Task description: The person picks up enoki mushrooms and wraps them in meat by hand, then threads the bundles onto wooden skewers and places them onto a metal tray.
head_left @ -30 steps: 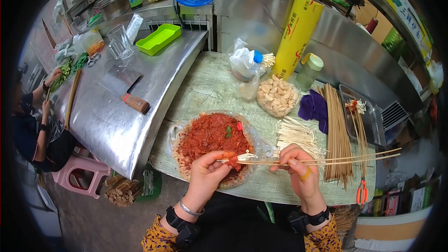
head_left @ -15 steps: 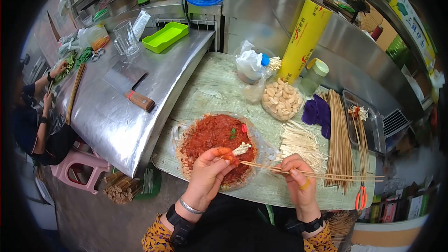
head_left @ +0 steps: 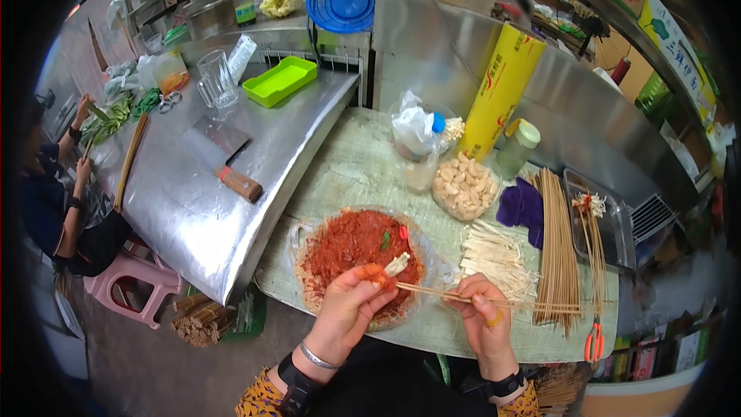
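Note:
My left hand (head_left: 349,305) pinches a small bundle of enoki mushrooms (head_left: 397,264), its lower part coated in red paste, over the front of the red paste bowl. My right hand (head_left: 488,313) grips thin bamboo skewers (head_left: 540,306) between thumb and fingers. Their left ends meet the coated bundle at my left fingertips; how deep they go in is hidden. Beneath lies a plastic-lined bowl of red paste (head_left: 351,235). Beyond my right hand lie loose enoki mushrooms (head_left: 498,262) and a row of bamboo skewers (head_left: 553,255).
Peeled garlic (head_left: 465,189), a yellow cling-film box (head_left: 502,89) and a purple cloth (head_left: 522,208) stand behind. A metal tray (head_left: 602,224) and orange-handled scissors (head_left: 593,342) are at right. On the steel table lie a cleaver (head_left: 224,158) and a green tray (head_left: 279,82). A co-worker (head_left: 58,185) works at far left.
The skewers' far ends reach less far to the right of my right hand. My left hand keeps its pinch on the mushroom bundle. My view has tilted slightly, and the co-worker's hands have shifted.

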A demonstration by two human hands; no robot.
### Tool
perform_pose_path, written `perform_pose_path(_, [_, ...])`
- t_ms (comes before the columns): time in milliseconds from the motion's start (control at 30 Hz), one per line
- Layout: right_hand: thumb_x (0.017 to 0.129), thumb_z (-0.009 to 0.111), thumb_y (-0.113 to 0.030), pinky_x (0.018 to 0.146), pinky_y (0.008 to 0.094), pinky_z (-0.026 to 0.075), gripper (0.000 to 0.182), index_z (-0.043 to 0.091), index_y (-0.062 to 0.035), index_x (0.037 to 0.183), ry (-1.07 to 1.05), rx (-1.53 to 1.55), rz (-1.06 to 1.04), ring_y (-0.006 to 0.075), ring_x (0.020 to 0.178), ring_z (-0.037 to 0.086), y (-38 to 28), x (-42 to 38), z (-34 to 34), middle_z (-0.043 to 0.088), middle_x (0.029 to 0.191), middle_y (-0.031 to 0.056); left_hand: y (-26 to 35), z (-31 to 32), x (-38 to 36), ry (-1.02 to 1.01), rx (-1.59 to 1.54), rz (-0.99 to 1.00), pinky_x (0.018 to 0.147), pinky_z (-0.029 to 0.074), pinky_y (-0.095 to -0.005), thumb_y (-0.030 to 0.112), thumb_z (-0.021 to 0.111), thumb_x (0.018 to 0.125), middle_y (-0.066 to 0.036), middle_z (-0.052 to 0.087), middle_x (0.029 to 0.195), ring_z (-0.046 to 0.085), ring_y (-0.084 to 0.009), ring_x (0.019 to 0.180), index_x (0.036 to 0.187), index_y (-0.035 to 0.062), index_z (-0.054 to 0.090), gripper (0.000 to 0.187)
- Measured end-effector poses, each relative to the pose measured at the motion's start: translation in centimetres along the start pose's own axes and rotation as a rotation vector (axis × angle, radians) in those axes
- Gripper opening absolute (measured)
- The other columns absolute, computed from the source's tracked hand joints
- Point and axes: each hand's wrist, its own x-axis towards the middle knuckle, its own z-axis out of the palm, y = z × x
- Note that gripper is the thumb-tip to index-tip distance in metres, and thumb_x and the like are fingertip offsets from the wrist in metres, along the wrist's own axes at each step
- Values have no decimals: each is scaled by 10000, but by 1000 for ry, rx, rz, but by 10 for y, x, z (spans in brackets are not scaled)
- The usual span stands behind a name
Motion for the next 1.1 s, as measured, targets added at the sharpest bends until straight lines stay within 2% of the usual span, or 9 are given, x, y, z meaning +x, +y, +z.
perform_pose_path(167, [853,545,-174,848,389,499,203,553,28,877,-31,17,5,243,895,573,3,-1,-2,486,940,113,1,1,-3,21,-6,-27,869,515,-393,-36,539,846,-112,615,1006,613,-237,943,1040,-22,578,199])
perform_pose_path(433, [880,507,-141,882,410,477,210,547,60,926,-93,228,71,260,944,562,16,-1,-12,484,992,129,-1,-4,-1,-25,-111,-127,881,514,-381,-33,516,857,-129,609,1037,606,-235,964,1085,-31,556,232])
perform_pose_path(667, [878,525,-162,888,400,476,226,543,56,935,-49,201,67,258,934,569,25,-2,-2,494,1006,124,-8,-1,0,-3,-84,-19,894,507,-382,-37,528,850,-138,608,1033,603,-249,977,1119,-46,535,269])
perform_pose_path(767, [883,527,-177,867,373,472,222,561,40,914,11,41,-53,239,914,576,21,-4,7,513,986,117,-12,4,0,81,43,87,897,501,-375,-43,522,846,-127,603,1081,597,-243,998,1119,-24,536,274])
perform_pose_path(833, [883,536,-169,811,348,476,196,587,19,875,-24,-449,-275,231,875,584,19,-5,5,539,932,117,-14,3,2,82,78,192,874,515,-357,-50,540,842,-132,613,1049,610,-248,978,1107,-40,538,265])
perform_pose_path(867, [883,536,-169,811,348,476,196,587,19,875,-23,-448,-275,231,875,584,15,-6,10,539,932,117,-16,3,3,83,78,191,874,515,-357,-50,540,842,-132,613,1049,610,-248,978,1107,-40,538,265])
perform_pose_path(933, [858,559,-129,745,332,480,139,612,-1,853,-69,-785,-444,241,813,595,0,-9,27,571,883,129,-18,3,4,87,154,298,851,525,-340,-41,547,848,-136,622,1022,621,-250,963,1097,-52,542,249])
perform_pose_path(1033, [825,573,-83,702,323,484,94,624,-15,867,-166,-949,-556,261,760,601,-12,-10,42,597,860,129,-21,3,4,134,269,394,843,529,-339,-40,545,850,-136,627,1014,622,-250,966,1095,-56,543,246])
perform_pose_path(1100, [805,578,-65,686,323,481,90,627,-21,866,-176,-984,-580,262,751,601,-11,-8,46,603,858,122,-20,4,4,121,253,370,838,531,-337,-41,545,849,-136,628,1014,624,-246,960,1096,-56,543,247])
